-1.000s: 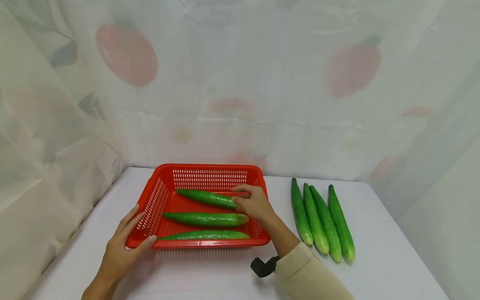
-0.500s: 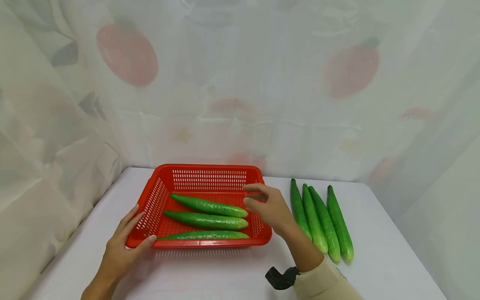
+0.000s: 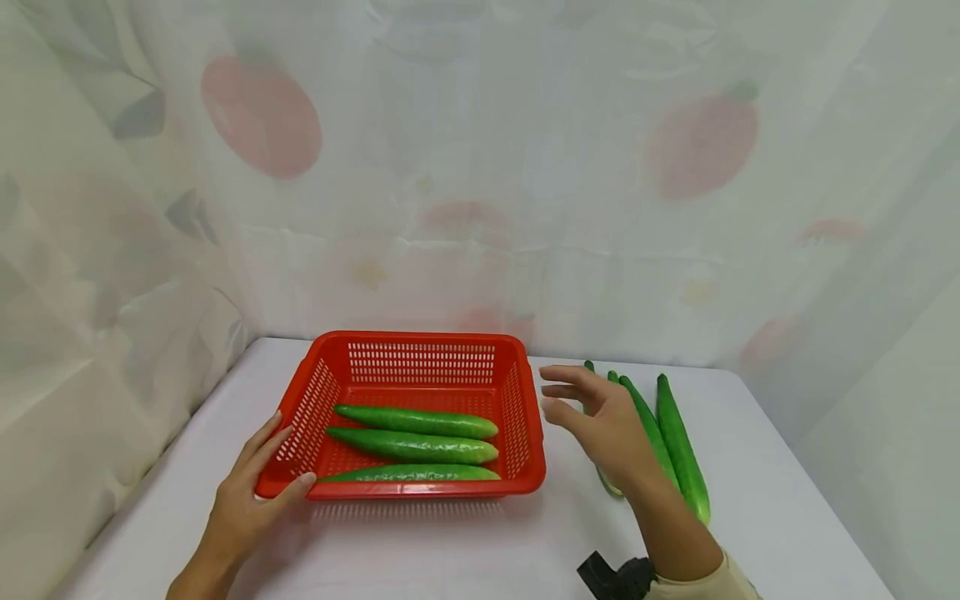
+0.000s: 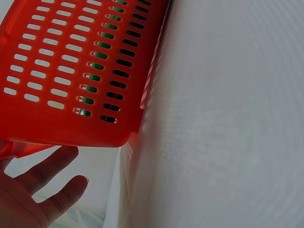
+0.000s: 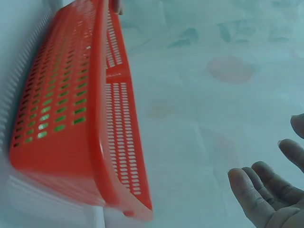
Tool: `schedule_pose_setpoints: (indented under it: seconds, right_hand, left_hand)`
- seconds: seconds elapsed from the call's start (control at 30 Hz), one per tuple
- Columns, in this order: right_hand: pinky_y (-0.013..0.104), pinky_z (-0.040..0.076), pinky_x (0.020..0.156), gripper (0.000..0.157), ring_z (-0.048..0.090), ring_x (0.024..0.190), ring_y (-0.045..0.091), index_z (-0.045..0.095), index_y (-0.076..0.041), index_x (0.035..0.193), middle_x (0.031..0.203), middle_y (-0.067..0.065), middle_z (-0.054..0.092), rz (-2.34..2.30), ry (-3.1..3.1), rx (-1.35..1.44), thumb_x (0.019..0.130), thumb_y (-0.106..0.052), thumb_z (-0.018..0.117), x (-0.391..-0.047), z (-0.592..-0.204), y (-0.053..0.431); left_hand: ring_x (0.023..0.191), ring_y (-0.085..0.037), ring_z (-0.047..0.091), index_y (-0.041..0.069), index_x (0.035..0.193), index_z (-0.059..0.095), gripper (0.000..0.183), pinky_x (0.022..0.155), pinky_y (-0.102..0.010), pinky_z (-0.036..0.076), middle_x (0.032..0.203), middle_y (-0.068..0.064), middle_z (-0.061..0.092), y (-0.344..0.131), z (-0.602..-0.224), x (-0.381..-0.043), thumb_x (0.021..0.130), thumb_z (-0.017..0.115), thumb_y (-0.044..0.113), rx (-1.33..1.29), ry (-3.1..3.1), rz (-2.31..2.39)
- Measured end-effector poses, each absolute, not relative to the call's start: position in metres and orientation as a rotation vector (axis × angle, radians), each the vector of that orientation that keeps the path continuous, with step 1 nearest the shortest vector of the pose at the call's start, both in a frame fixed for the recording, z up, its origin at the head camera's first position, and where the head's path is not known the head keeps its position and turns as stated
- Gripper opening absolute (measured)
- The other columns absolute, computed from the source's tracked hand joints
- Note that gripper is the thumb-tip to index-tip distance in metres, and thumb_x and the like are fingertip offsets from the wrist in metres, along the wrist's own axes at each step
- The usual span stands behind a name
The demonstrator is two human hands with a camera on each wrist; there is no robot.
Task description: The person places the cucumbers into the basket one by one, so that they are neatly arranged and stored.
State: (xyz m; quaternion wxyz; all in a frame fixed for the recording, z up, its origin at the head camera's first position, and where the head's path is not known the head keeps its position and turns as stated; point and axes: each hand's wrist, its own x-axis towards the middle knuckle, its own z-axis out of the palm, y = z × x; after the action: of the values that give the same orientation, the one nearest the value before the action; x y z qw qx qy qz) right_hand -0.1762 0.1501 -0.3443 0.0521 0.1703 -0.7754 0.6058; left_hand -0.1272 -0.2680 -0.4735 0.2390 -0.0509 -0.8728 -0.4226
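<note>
A red plastic basket (image 3: 420, 490) with slotted walls stands on the table, with three green cucumbers (image 3: 412, 446) lying crosswise inside. At its front left corner is my left hand (image 3: 242, 500), thumb at the front rim and fingers spread along the left side. The left wrist view shows fingers (image 4: 54, 164) loosely extended beside the basket wall. To the right of the basket my right hand (image 3: 603, 421) hovers with nothing in it, fingers loosely bent and parted from the thumb. Behind that hand lie several more cucumbers (image 3: 681, 446), partly hidden by it and the forearm.
White cloth covers the table (image 3: 772, 500). A pale curtain (image 3: 480, 167) with faded fruit prints hangs behind and along both sides. A black wrist strap piece (image 3: 618, 577) sits at my right cuff.
My right hand has let go of the rear cucumber and moved right, out of the basket. That cucumber has settled nearer the middle one. The left hand stays at the corner.
</note>
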Motion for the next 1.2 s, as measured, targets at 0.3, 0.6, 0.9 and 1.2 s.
schedule_pose_setpoints:
  seconds: [0.3,0.6,0.9,1.2]
  right_hand:
    - [0.036,0.053,0.08,0.031,0.06,0.109,0.025,0.064,-0.005,0.121,0.123,0.008,0.061,1.87,-2.274,0.503,0.09,-0.003,0.067,-0.164,-0.34,0.177]
    - [0.025,0.049,0.085,0.035,0.059,0.11,0.022,0.064,-0.007,0.124,0.123,0.011,0.061,1.745,-2.288,0.394,0.09,-0.006,0.069,-0.148,-0.338,0.204]
    - [0.023,0.049,0.083,0.037,0.057,0.111,0.021,0.061,0.002,0.125,0.122,0.007,0.062,1.755,-2.195,0.366,0.089,0.002,0.066,-0.14,-0.347,0.23]
    - [0.021,0.049,0.083,0.036,0.058,0.109,0.02,0.061,0.005,0.124,0.123,0.01,0.061,1.784,-2.096,0.367,0.088,0.008,0.064,-0.138,-0.356,0.247]
  left_hand:
    - [0.132,0.001,0.029,0.008,0.14,0.051,0.068,0.093,-0.004,0.025,0.151,-0.001,0.035,-0.268,-0.474,-0.127,0.079,0.08,0.012,-0.157,-2.38,-1.153]
    - [0.132,0.001,0.029,0.008,0.14,0.051,0.068,0.093,-0.004,0.024,0.151,0.0,0.035,-0.267,-0.474,-0.127,0.078,0.081,0.012,-0.162,-2.379,-1.144]
    - [0.132,0.002,0.028,0.009,0.14,0.051,0.068,0.093,-0.004,0.025,0.151,0.0,0.035,-0.267,-0.475,-0.127,0.079,0.08,0.013,-0.15,-2.382,-1.145]
    - [0.132,0.002,0.028,0.009,0.14,0.051,0.069,0.094,-0.005,0.024,0.151,0.001,0.035,-0.267,-0.475,-0.128,0.078,0.081,0.013,-0.147,-2.381,-1.141]
